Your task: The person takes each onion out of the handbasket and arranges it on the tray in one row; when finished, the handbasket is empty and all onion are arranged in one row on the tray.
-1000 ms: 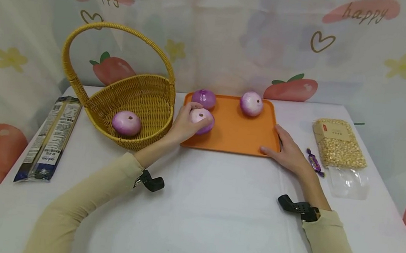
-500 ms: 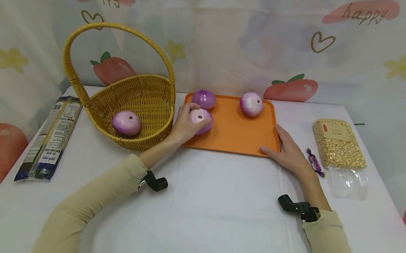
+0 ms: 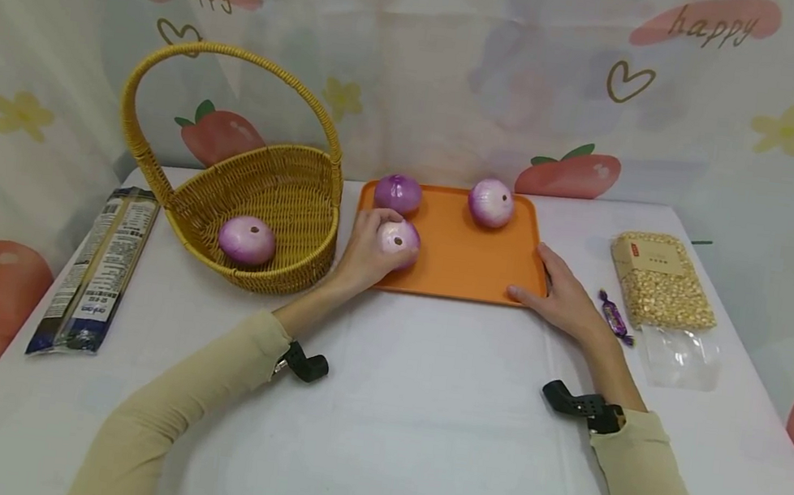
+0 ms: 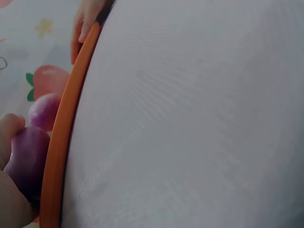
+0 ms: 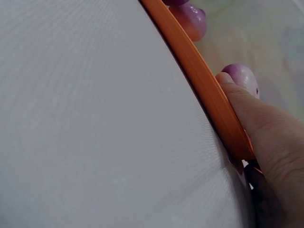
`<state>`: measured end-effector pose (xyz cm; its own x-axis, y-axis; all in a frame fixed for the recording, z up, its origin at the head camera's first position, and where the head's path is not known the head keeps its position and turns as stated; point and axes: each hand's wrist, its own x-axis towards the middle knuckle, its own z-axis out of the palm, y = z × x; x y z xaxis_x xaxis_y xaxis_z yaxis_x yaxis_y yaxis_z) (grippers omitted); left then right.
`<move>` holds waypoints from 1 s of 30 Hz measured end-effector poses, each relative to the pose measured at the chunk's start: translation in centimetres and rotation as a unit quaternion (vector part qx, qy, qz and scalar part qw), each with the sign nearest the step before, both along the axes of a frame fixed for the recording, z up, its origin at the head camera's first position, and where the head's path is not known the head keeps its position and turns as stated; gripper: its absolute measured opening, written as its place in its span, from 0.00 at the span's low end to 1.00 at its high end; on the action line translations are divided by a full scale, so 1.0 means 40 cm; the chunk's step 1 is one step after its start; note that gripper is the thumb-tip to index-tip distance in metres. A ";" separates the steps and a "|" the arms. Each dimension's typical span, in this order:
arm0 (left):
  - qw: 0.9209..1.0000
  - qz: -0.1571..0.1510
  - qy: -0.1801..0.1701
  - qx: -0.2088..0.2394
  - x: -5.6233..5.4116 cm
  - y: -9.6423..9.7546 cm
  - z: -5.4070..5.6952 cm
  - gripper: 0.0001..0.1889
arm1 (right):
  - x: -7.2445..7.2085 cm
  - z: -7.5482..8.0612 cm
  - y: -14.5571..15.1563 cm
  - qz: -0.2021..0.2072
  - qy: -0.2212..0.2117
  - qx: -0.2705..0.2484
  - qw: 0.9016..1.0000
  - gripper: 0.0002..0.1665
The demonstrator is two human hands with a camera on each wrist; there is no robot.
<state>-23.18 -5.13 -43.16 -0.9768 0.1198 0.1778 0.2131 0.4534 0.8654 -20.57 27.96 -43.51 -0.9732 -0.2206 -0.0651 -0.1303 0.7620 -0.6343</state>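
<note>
In the head view my left hand (image 3: 363, 253) holds a purple onion (image 3: 401, 241) at the left end of an orange tray (image 3: 468, 265), fingers and thumb around its sides. Another onion (image 3: 398, 193) lies just behind, at the tray's back left. A third onion (image 3: 491, 203) sits near the back right corner. My right hand (image 3: 566, 298) grips the tray's front right corner; in the right wrist view its thumb (image 5: 242, 102) lies along the orange rim (image 5: 209, 90), while its other fingers are mostly hidden. The left wrist view shows the held onion (image 4: 29, 156) from the side.
Left of the tray stands a yellow wicker basket (image 3: 301, 187) with a tall handle and one onion (image 3: 247, 240) inside. A long flat food packet (image 3: 96, 274) lies at far left. On the right are a purple-wrapped candy (image 3: 615, 318) and a bag of yellow kernels (image 3: 661, 282).
My left hand and the onion it holds have shifted slightly right and toward me on the tray. My right hand stays at the tray corner.
</note>
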 end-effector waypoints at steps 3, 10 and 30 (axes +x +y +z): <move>1.000 -0.006 0.009 -0.003 0.005 0.000 0.000 0.30 | 0.001 0.000 -0.001 0.000 -0.004 0.000 1.000 0.61; 1.000 -0.009 0.019 -0.001 0.010 -0.003 0.001 0.32 | -0.002 -0.002 0.001 0.002 -0.003 0.002 1.000 0.61; 0.971 -0.219 0.089 -0.033 0.149 -0.068 0.112 0.23 | -0.002 -0.003 0.003 0.002 0.001 -0.002 1.000 0.60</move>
